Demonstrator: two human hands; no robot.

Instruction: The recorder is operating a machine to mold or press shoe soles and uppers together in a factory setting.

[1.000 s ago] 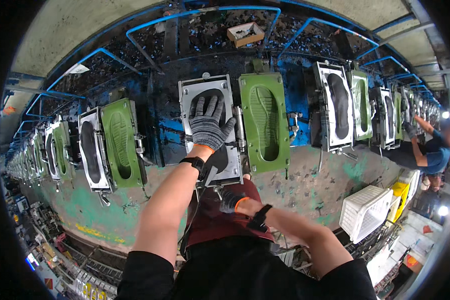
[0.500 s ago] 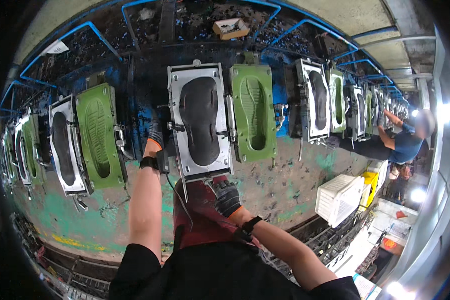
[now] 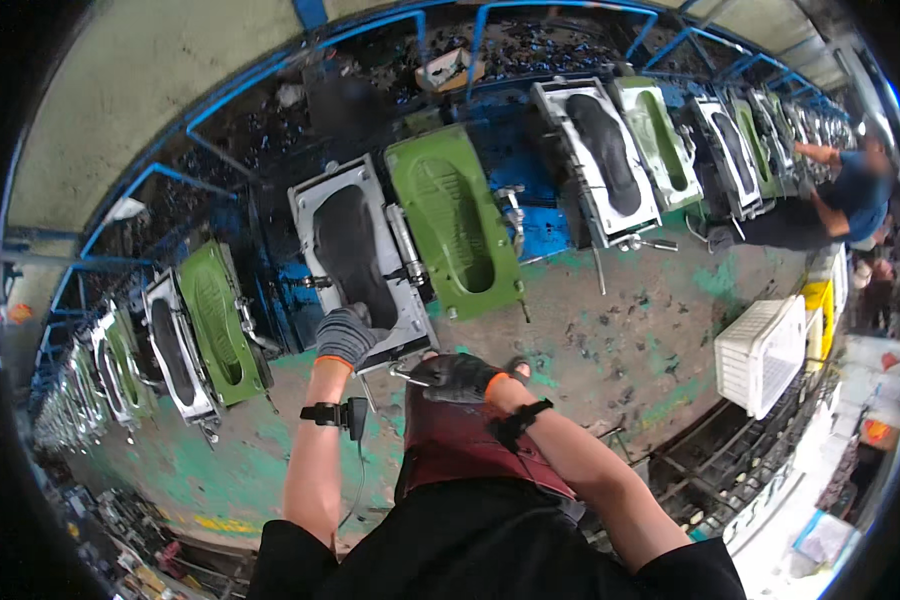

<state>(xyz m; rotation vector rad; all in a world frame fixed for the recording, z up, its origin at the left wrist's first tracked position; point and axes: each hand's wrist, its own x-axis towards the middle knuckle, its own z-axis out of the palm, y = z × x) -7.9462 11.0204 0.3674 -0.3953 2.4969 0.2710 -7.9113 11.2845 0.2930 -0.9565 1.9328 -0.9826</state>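
A dark shoe sole (image 3: 353, 245) lies in the silver mould plate (image 3: 303, 215) in front of me. Hinged to its right is a green mould half (image 3: 450, 215) with a sole-shaped hollow. My left hand (image 3: 347, 335), in a grey striped glove, is over the heel end of the sole with its fingers curled together; what is in them, if anything, is hidden. Just below the plate's near edge, my right hand (image 3: 455, 378), in a dark glove, is closed around a short metal rod (image 3: 410, 377). Whether the rod is fixed to the mould cannot be seen.
More moulds in silver (image 3: 610, 165) and green (image 3: 215, 320) run along the line to both sides. Blue pipe rails (image 3: 560, 8) and a cardboard box (image 3: 450, 68) lie behind. A white crate (image 3: 760, 350) stands at right; beyond it a person in blue (image 3: 850, 195) works.
My left hand has moved from beside the mould onto the heel end of the sole. My right hand stays at the near edge with the rod. The view has turned, tilting the moulds.
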